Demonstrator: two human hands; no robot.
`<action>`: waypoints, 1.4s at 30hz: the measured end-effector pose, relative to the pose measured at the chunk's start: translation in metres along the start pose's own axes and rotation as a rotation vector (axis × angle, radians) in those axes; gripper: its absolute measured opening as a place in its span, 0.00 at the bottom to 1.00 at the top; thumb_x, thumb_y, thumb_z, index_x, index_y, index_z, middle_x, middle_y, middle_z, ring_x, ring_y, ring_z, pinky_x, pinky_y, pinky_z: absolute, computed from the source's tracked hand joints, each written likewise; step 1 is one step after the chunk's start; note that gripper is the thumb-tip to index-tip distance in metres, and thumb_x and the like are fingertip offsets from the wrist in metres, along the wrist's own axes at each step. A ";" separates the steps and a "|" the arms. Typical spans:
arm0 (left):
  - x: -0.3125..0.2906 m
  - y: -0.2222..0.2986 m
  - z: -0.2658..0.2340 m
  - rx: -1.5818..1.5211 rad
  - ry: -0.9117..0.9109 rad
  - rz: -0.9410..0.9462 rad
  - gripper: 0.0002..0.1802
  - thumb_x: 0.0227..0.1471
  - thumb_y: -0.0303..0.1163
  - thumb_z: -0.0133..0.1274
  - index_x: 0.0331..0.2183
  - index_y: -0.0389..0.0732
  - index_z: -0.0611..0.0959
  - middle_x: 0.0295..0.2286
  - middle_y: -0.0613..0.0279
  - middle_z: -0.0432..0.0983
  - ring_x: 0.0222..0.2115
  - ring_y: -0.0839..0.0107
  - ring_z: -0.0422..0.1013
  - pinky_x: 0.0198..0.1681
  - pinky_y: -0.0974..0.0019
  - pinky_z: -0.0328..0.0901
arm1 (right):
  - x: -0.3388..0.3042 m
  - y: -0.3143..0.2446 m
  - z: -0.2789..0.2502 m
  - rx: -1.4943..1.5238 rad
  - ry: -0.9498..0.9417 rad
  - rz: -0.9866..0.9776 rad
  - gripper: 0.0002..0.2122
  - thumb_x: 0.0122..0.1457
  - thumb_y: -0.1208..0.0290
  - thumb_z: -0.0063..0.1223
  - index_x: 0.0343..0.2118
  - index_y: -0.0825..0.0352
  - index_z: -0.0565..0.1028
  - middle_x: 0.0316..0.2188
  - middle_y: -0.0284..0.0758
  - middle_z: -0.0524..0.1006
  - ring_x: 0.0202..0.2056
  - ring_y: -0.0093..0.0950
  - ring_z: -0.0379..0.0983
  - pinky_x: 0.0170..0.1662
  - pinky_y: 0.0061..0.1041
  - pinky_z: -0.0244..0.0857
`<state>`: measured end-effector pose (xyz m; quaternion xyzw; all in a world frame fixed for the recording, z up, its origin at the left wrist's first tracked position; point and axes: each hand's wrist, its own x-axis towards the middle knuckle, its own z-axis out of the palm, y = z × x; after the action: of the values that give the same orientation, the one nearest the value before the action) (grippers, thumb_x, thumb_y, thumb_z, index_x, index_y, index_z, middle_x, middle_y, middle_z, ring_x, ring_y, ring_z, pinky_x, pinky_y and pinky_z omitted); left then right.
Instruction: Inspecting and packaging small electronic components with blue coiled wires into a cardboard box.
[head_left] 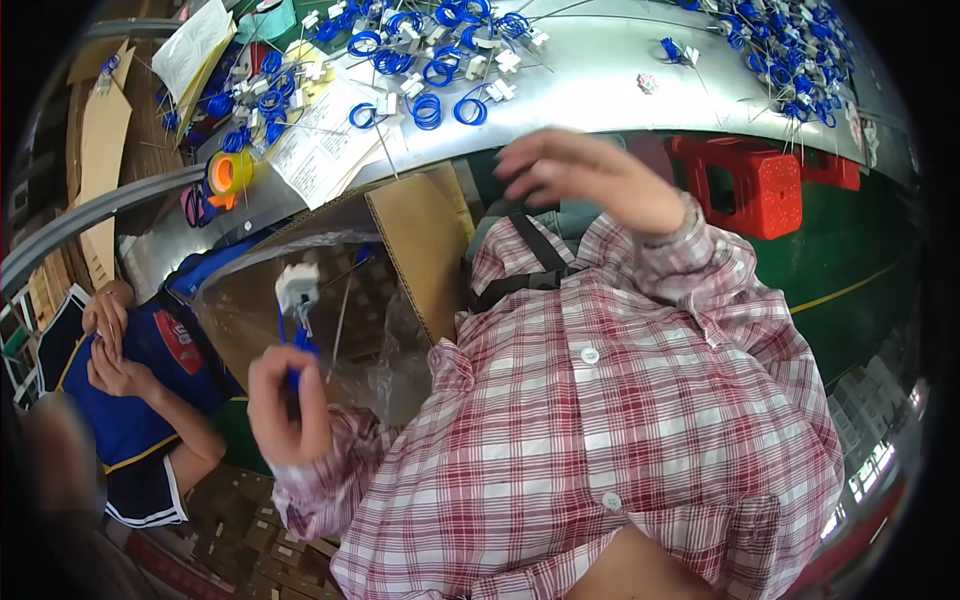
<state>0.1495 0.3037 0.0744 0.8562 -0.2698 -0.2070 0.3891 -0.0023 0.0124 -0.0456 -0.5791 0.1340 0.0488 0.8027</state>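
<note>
My left hand (285,405) is closed around the blue part of a coiled-wire piece with a white block (298,287). It hangs over a cardboard box lined with clear plastic (418,255), and a thin metal rod (342,318) shows beside it. My right hand (590,180) is in front of the table edge, fingers stretched out and slightly blurred, with nothing visible in it. Several similar blue coiled-wire pieces (427,112) with white blocks and thin rods lie on the metal table (590,85) ahead of me.
Another pile of blue coils (790,60) lies at the far right. Printed papers (325,140) and a yellow-orange tape roll (228,175) are on the left. A red plastic stool (745,185) stands at right. A person in blue (140,390) sits at left, hands together.
</note>
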 end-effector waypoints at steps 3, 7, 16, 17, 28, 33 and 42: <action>0.015 0.019 0.024 -0.364 0.010 0.469 0.07 0.45 0.20 0.47 0.31 0.34 0.73 0.21 0.57 0.65 0.23 0.70 0.59 0.27 0.68 0.55 | 0.003 -0.021 0.045 0.185 -0.230 -0.007 0.24 0.63 0.54 0.30 0.54 0.68 0.57 0.48 0.42 0.66 0.46 0.30 0.67 0.47 0.29 0.64; 0.047 0.053 0.065 -0.182 -0.339 0.901 0.22 0.25 0.21 0.55 0.32 0.40 0.79 0.22 0.60 0.67 0.20 0.63 0.64 0.20 0.64 0.55 | -0.004 -0.027 0.076 0.640 -0.148 -0.177 0.29 0.61 0.46 0.26 0.55 0.68 0.56 0.47 0.44 0.67 0.45 0.33 0.67 0.45 0.29 0.65; 0.067 0.070 0.098 -0.035 -0.021 1.023 0.13 0.52 0.29 0.45 0.38 0.30 0.74 0.35 0.49 0.70 0.34 0.61 0.67 0.42 0.61 0.61 | -0.030 -0.040 0.061 0.545 0.232 -0.387 0.31 0.58 0.41 0.30 0.45 0.70 0.65 0.30 0.37 0.71 0.30 0.23 0.68 0.31 0.18 0.63; 0.067 0.073 0.105 -0.126 -0.040 0.942 0.12 0.51 0.24 0.46 0.38 0.29 0.74 0.35 0.50 0.69 0.33 0.65 0.67 0.38 0.65 0.63 | -0.032 -0.044 0.065 0.547 0.231 -0.384 0.31 0.58 0.41 0.30 0.45 0.70 0.65 0.30 0.37 0.71 0.30 0.23 0.68 0.31 0.18 0.63; 0.057 0.079 0.121 -0.323 -0.033 0.843 0.11 0.46 0.13 0.49 0.35 0.29 0.74 0.36 0.50 0.68 0.24 0.75 0.68 0.22 0.78 0.66 | -0.037 -0.045 0.078 0.388 0.213 -0.489 0.32 0.58 0.42 0.28 0.50 0.71 0.61 0.33 0.35 0.69 0.32 0.21 0.64 0.35 0.19 0.59; 0.056 0.083 0.123 -0.315 0.005 0.868 0.11 0.46 0.12 0.48 0.36 0.29 0.74 0.35 0.50 0.67 0.24 0.74 0.69 0.21 0.79 0.66 | -0.037 -0.042 0.078 0.442 0.197 -0.584 0.33 0.58 0.42 0.28 0.50 0.71 0.60 0.34 0.36 0.68 0.33 0.21 0.63 0.36 0.19 0.59; 0.054 0.089 0.130 -0.297 -0.028 0.821 0.10 0.46 0.12 0.49 0.34 0.30 0.74 0.36 0.50 0.67 0.22 0.74 0.69 0.21 0.78 0.67 | -0.038 -0.048 0.085 0.497 0.395 -0.487 0.35 0.58 0.40 0.26 0.42 0.77 0.62 0.32 0.36 0.68 0.29 0.18 0.64 0.29 0.16 0.57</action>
<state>0.0909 0.1485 0.0560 0.6097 -0.5603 -0.0836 0.5543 -0.0140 0.0796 0.0337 -0.3803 0.1521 -0.2892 0.8652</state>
